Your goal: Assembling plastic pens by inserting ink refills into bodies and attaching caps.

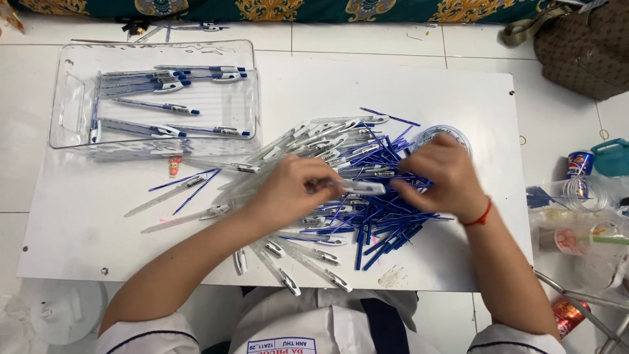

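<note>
White counter [78, 223] carries a pen pile [354, 196], partly hidden under both hands. Left hand [288, 193] fingers grip a pen [357, 187]; right hand [445, 177] fingers curl closed, contents unseen. Bare room lies front left, below the tray [62, 111].

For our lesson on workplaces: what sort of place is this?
Probably a home floor used for piecework: a low white board on floor tiles, a heap of pen parts, a patterned fabric edge.

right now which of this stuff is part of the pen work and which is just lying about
In use: pen barrel held between left hand and right hand; blue refills; clear barrels; clear tray of finished pens; small round tub.

Lying about: brown bag; drink can; plastic cups.
</note>
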